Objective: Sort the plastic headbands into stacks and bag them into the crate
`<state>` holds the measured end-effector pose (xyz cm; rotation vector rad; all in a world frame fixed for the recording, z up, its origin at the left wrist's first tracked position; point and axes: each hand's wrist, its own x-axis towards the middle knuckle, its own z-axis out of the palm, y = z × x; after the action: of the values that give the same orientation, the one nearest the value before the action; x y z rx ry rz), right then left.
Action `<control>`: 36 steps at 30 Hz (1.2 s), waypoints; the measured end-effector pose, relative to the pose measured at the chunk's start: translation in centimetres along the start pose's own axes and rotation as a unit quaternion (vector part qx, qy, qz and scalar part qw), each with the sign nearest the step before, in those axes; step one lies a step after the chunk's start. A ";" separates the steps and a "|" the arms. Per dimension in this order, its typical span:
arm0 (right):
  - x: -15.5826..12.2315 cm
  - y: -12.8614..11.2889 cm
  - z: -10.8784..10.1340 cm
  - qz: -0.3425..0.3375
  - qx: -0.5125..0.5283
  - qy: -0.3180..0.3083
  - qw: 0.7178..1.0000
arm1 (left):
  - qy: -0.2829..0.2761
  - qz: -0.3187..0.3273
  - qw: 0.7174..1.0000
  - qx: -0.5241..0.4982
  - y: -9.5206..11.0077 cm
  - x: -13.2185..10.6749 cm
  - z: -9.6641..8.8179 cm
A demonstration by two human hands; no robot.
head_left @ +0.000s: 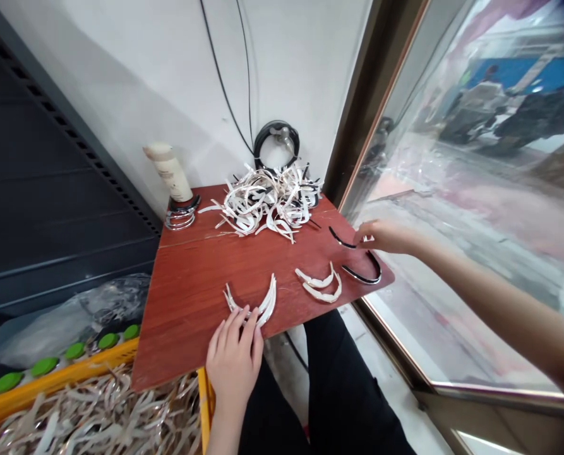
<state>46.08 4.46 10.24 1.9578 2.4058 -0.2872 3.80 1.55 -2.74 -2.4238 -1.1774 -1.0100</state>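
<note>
My left hand (234,351) lies flat at the front edge of the brown board, fingers stretched out over a small bunch of white curved strips (268,303). Toward the right edge, my right hand (379,236) pinches the end of a thin black curved strip (341,239). Just in front of that hand rests a pair of nested black curved strips (363,278). Between my hands are several off-white curved strips (323,294), set in a U shape. A tangled heap of white, black and brownish strips (267,202) covers the back of the board.
The red-brown board (191,272) sits above a yellow crate (120,354) full of similar strips. At its back left a cream bottle (172,177) stands on stacked shiny rings (180,218). A coiled black cable (258,142) leans on the wall. Glass (433,265) borders the right.
</note>
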 end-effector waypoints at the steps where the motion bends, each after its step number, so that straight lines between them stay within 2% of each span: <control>1: -0.5 0.5 0.8 0.011 0.001 -0.020 1.000 | -0.002 0.004 1.000 0.004 -0.1 0.0 0.0; 4: -1.5 0.3 2.5 0.011 0.001 -0.080 0.997 | -0.012 0.014 1.000 0.014 -0.2 -0.1 -0.1; 7: -2.6 -1.0 2.9 0.006 -0.018 -0.124 0.992 | -0.016 0.018 1.000 0.019 -0.2 -0.1 -0.1; 13: -4.7 -1.9 3.3 0.006 -0.021 -0.093 0.995 | -0.014 0.015 0.999 0.024 -0.1 0.0 0.1; 15: -4.9 -1.4 3.9 0.004 0.011 -0.113 0.994 | -0.016 0.013 1.000 0.024 -0.1 0.0 0.1; 19: -4.3 -0.4 4.3 0.045 0.062 -0.160 0.984 | -0.022 0.003 1.000 0.017 0.0 -0.2 -0.1; 22: -2.2 -0.5 3.7 0.068 0.065 -0.141 0.986 | -0.022 -0.001 1.000 0.013 0.1 -0.2 -0.2; 24: 0.3 -1.5 3.3 0.069 0.076 -0.082 0.991 | -0.021 -0.006 1.000 0.013 0.2 -0.2 -0.2; 28: 6.6 -5.6 3.2 0.013 0.140 0.084 0.987 | -0.028 -0.010 1.000 0.009 0.2 -0.1 -0.3; 30: 9.7 -8.3 3.5 0.034 0.128 0.136 0.982 | -0.033 -0.010 0.999 0.007 0.3 -0.1 -0.4; 33: 13.4 -11.8 4.3 0.127 0.066 0.166 0.976 | -0.034 -0.011 0.999 0.005 0.4 -0.1 -0.6; 36: 15.6 -13.7 4.9 0.163 0.048 0.154 0.973 | -0.033 -0.015 0.999 0.002 0.5 -0.1 -0.8</control>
<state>29.03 16.11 5.07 2.5656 2.2060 -0.0957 3.78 0.80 -2.21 -2.4617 -1.2393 -0.9411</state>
